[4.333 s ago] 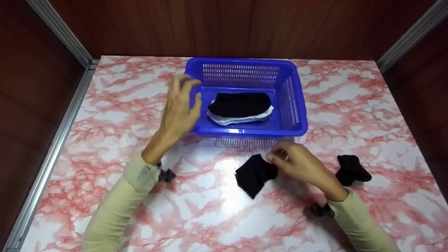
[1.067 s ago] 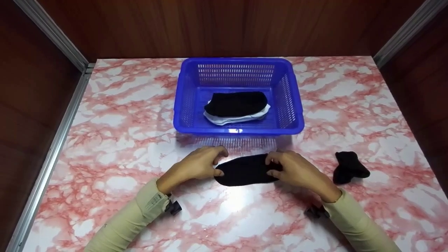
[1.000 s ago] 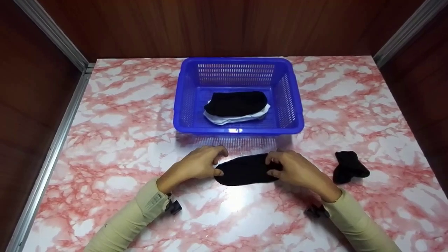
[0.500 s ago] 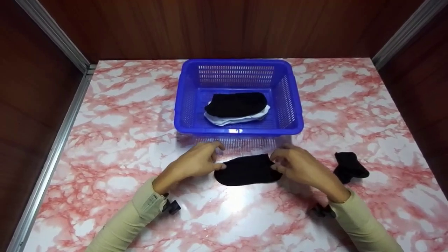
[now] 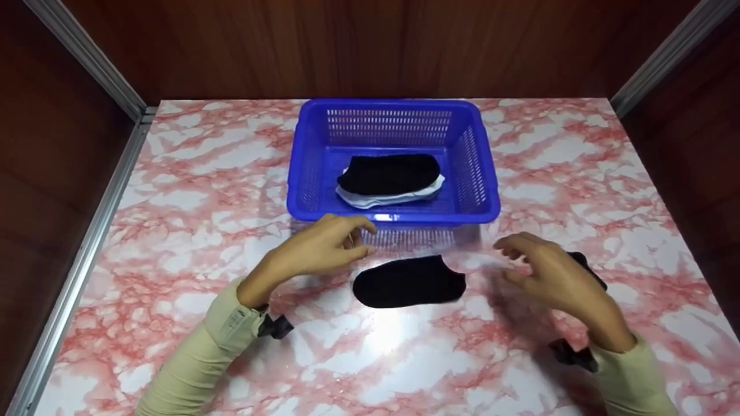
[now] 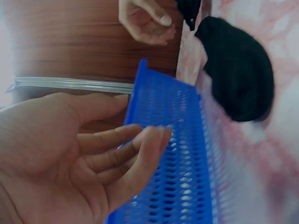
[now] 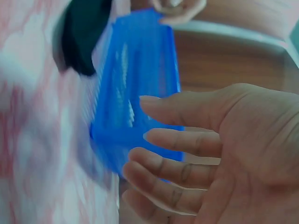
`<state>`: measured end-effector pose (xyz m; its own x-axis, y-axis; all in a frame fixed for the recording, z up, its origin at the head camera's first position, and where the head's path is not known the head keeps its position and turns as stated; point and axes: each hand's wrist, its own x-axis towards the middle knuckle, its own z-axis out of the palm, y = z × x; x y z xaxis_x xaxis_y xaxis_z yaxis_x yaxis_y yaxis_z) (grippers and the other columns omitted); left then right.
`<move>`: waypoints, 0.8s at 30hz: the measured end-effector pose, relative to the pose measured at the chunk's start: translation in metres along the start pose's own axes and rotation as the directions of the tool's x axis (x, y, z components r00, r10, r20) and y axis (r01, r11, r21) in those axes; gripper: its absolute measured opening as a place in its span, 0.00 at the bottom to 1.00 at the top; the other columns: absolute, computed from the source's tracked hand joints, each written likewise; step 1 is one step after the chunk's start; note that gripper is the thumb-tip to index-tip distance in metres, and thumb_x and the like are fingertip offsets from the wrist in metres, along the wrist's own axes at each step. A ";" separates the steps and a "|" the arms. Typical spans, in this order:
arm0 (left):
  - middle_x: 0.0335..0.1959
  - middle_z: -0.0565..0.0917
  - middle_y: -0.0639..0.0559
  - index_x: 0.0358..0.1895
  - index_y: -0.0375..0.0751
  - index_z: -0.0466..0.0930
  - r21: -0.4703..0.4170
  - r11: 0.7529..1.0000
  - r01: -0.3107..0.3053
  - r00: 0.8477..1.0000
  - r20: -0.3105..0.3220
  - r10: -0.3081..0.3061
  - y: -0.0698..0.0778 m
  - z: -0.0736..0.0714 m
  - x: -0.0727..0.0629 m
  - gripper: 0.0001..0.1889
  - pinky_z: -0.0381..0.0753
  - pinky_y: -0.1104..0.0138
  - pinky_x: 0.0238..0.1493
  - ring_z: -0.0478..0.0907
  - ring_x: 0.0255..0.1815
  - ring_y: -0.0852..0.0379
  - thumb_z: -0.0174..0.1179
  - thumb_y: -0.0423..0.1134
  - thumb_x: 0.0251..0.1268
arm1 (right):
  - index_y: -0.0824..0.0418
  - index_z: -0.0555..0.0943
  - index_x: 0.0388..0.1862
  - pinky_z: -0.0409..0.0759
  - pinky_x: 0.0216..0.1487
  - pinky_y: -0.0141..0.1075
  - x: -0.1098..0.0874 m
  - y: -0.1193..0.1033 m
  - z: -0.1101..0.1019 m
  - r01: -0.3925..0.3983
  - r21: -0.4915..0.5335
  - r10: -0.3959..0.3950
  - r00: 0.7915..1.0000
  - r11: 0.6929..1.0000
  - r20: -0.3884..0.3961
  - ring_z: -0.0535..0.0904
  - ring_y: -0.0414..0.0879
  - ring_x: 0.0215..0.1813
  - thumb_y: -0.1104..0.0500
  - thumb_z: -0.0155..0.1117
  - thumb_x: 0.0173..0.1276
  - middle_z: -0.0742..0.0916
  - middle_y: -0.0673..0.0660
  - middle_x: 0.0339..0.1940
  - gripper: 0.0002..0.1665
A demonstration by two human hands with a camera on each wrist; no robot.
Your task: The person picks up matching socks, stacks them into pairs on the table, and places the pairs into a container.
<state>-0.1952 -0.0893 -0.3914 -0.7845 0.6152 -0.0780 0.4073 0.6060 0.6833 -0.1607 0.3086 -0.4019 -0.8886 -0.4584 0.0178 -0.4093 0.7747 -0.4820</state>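
A black ankle sock (image 5: 409, 282) lies flat on the table in front of the basket, its toe to the left and its opening at the upper right. My left hand (image 5: 318, 247) hovers above and left of the toe, fingers loosely bent and holding nothing. Off to the right, my right hand (image 5: 552, 276) is apart from the flat sock, its fingers spread and nothing between them. Behind that hand, partly hidden, lies a second, crumpled black sock (image 5: 588, 267). In the left wrist view the flat sock (image 6: 240, 70) shows beyond my fingers.
A blue plastic basket (image 5: 393, 218) stands at the back middle of the marbled table (image 5: 191, 231). Inside it, a black sock (image 5: 393, 173) lies on top of white socks (image 5: 384, 200). Brown wood panels (image 5: 370, 52) enclose the back and sides.
The sock in front was folded over, then laid flat and smoothed. Both hands have let go of it; the left lifted slightly, while the right moved away toward the crumpled sock.
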 end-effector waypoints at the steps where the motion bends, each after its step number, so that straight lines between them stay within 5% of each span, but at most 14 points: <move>1: 0.45 0.90 0.46 0.63 0.38 0.82 -0.005 1.000 -0.014 1.000 -0.016 0.014 0.001 -0.003 -0.001 0.19 0.86 0.59 0.53 0.86 0.46 0.52 0.62 0.43 0.77 | 0.65 0.82 0.60 0.87 0.50 0.57 -0.003 0.004 -0.003 -0.005 -0.005 0.005 1.000 1.000 -0.010 0.87 0.60 0.52 0.67 0.73 0.66 0.89 0.64 0.55 0.23; 7: 0.40 0.89 0.44 0.56 0.35 0.84 -0.071 0.992 -0.107 0.975 -0.204 0.091 -0.001 -0.022 0.003 0.13 0.88 0.61 0.46 0.85 0.39 0.53 0.61 0.37 0.76 | 0.68 0.81 0.63 0.82 0.52 0.58 -0.021 0.029 -0.018 -0.050 -0.073 0.045 0.997 0.996 -0.059 0.84 0.65 0.54 0.66 0.77 0.63 0.87 0.68 0.57 0.29; 12: 0.45 0.87 0.41 0.55 0.33 0.84 -0.088 0.989 -0.117 0.911 -0.406 0.072 -0.012 -0.036 0.013 0.12 0.88 0.56 0.48 0.84 0.44 0.49 0.62 0.36 0.76 | 0.68 0.73 0.72 0.74 0.59 0.71 -0.033 0.045 -0.029 -0.184 -0.065 0.187 0.981 0.981 0.053 0.73 0.76 0.66 0.56 0.78 0.66 0.78 0.75 0.67 0.40; 18: 0.59 0.79 0.38 0.63 0.35 0.81 0.006 0.999 0.043 0.842 -0.538 -0.033 -0.029 -0.051 0.024 0.20 0.80 0.52 0.63 0.78 0.58 0.42 0.64 0.41 0.74 | 0.69 0.64 0.78 0.69 0.58 0.77 -0.042 0.061 -0.035 -0.297 -0.070 0.305 0.936 0.952 0.173 0.62 0.85 0.67 0.48 0.78 0.65 0.68 0.79 0.74 0.52; 24: 0.68 0.74 0.33 0.67 0.35 0.78 0.145 0.972 0.183 0.779 -0.624 -0.053 -0.048 -0.060 0.035 0.23 0.69 0.46 0.75 0.68 0.72 0.34 0.63 0.42 0.74 | 0.71 0.65 0.77 0.70 0.57 0.75 -0.046 0.071 -0.038 -0.334 -0.094 0.346 0.918 0.938 0.192 0.64 0.84 0.65 0.49 0.78 0.66 0.69 0.81 0.71 0.51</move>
<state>-0.2706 -0.1270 -0.3837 -0.9251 0.1323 0.3559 0.3204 0.7749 0.5448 -0.1561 0.4008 -0.4038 -0.9181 -0.2362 -0.3183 -0.1068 0.9207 -0.3753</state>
